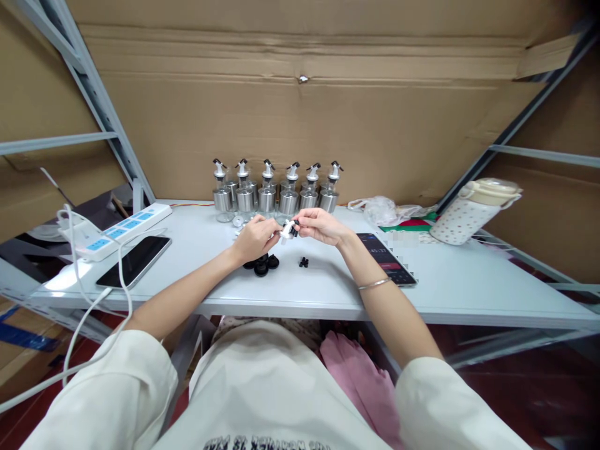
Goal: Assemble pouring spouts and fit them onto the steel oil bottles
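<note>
A small, glossy white plastic pourer top (pixel 287 232) sits in mid-air over the worktable, between the two hands and touching both, so neither is nearer. From where I stand, its long axis seems to slant, with the upper end away from the person's body and towards the right; the black plastic piece (pixel 295 229) is at its right side, though the fingers hide too much to be sure which way the spout points. The left hand (pixel 255 239) is closed, pinching the white part from the left, while the right hand (pixel 322 226) has thumb and forefinger closed on the black piece from the other side. Just below the left hand lies a cluster of round black rubbery stoppers (pixel 261 267), and nearer the right hand a few tiny black pieces (pixel 304 262). Beyond the hands stand rows of clear glass bottles with brushed-steel sleeves (pixel 288 202), the front ones topped in white and black. Off to the right, a dark-screened phone (pixel 385 259) lies flat on the pale grey metal worktable (pixel 328 294)
</note>
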Motion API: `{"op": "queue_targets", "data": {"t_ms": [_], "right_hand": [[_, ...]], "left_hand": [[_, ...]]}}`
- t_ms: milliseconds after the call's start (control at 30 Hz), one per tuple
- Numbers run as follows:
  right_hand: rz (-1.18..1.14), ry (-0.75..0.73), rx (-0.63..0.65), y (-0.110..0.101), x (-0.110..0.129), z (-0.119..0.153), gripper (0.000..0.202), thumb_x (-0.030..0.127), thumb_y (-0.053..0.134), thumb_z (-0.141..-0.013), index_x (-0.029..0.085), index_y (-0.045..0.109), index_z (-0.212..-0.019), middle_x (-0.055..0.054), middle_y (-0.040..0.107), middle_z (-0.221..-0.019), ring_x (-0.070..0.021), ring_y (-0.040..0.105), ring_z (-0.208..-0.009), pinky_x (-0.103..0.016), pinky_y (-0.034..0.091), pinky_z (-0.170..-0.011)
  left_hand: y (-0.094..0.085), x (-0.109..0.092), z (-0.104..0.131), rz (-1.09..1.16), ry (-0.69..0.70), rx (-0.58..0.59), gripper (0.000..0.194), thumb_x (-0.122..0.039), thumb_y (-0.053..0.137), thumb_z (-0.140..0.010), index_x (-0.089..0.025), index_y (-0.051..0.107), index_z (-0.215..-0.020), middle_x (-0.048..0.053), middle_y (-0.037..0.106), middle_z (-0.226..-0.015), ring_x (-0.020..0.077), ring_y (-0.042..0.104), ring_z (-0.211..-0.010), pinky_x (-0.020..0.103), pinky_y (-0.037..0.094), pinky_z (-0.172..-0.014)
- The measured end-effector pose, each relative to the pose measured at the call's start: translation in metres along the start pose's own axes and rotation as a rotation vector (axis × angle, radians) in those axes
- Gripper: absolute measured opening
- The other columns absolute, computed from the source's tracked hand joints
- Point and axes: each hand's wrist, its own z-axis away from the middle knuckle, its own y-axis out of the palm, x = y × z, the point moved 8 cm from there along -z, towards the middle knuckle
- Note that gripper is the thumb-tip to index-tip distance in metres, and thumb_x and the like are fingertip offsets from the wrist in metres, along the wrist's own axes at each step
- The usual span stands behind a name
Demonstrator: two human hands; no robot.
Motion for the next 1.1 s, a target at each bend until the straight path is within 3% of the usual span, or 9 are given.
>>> {"op": "queue_targets", "data": {"t_ms": [167, 333, 700, 800, 933, 1100], "right_hand": [[-0.024, -0.001, -0.059, 0.000, -0.003, -0.002, 0.030, 0.033, 0.082, -0.061, 0.012, 0.064, -0.073, 0.003, 0.059, -0.058, -0.0022, 0.047, -0.047, -0.016, 0.042, -0.050], [-0.090, -0.025, -0.085, 0.004, -0.004, -0.004, 0.028, 0.033, 0.079, -0.066, 0.013, 0.059, -0.073, 0.003, 0.056, -0.061, -0.0030, 0.047, -0.051, -0.017, 0.042, -0.052], [-0.080, -0.025, -0.075, 0.008, -0.006, -0.004, 0.028, 0.032, 0.077, -0.069, 0.015, 0.055, -0.072, 0.005, 0.052, -0.060, -0.0036, 0.045, -0.053, -0.018, 0.043, -0.056], [-0.106, 0.012, -0.018, 0.016, -0.007, -0.003, 0.025, 0.033, 0.073, -0.073, 0.016, 0.056, -0.079, 0.004, 0.053, -0.063, -0.0038, 0.045, -0.054, -0.017, 0.042, -0.055], [-0.134, 0.102, 0.049, 0.027, -0.012, -0.002, 0.022, 0.036, 0.062, -0.083, 0.014, 0.059, -0.086, 0.002, 0.051, -0.067, -0.0044, 0.041, -0.052, -0.019, 0.041, -0.051], [-0.120, 0.053, 0.007, 0.025, -0.011, -0.005, 0.021, 0.036, 0.062, -0.083, 0.015, 0.061, -0.085, 0.003, 0.045, -0.065, -0.0063, 0.041, -0.055, -0.021, 0.042, -0.055]], "left_hand": [[0.004, 0.003, 0.002, 0.031, -0.029, 0.028, 0.019, -0.019, 0.034, -0.092, -0.017, 0.052, -0.086, 0.002, 0.059, -0.071, 0.0128, 0.054, -0.064, 0.029, 0.039, -0.071], [0.006, 0.007, 0.003, 0.050, -0.067, 0.048, 0.020, -0.020, 0.033, -0.092, -0.017, 0.051, -0.086, 0.003, 0.060, -0.072, 0.0138, 0.053, -0.065, 0.030, 0.040, -0.073], [0.003, 0.006, 0.002, 0.079, -0.116, 0.026, 0.020, -0.022, 0.033, -0.093, -0.018, 0.050, -0.083, 0.003, 0.060, -0.071, 0.0137, 0.050, -0.063, 0.029, 0.040, -0.072], [0.004, 0.006, 0.002, 0.080, -0.105, 0.018, 0.021, -0.021, 0.033, -0.093, -0.017, 0.051, -0.085, 0.003, 0.062, -0.074, 0.0136, 0.051, -0.065, 0.029, 0.040, -0.072], [0.006, 0.015, 0.001, 0.088, -0.139, 0.059, 0.022, -0.024, 0.033, -0.093, -0.016, 0.053, -0.090, 0.004, 0.065, -0.079, 0.0142, 0.055, -0.069, 0.030, 0.040, -0.074], [0.001, 0.041, 0.003, 0.140, -0.205, 0.188, 0.028, -0.036, 0.046, -0.086, -0.015, 0.054, -0.101, 0.005, 0.066, -0.089, 0.0150, 0.060, -0.074, 0.031, 0.040, -0.077]]}}
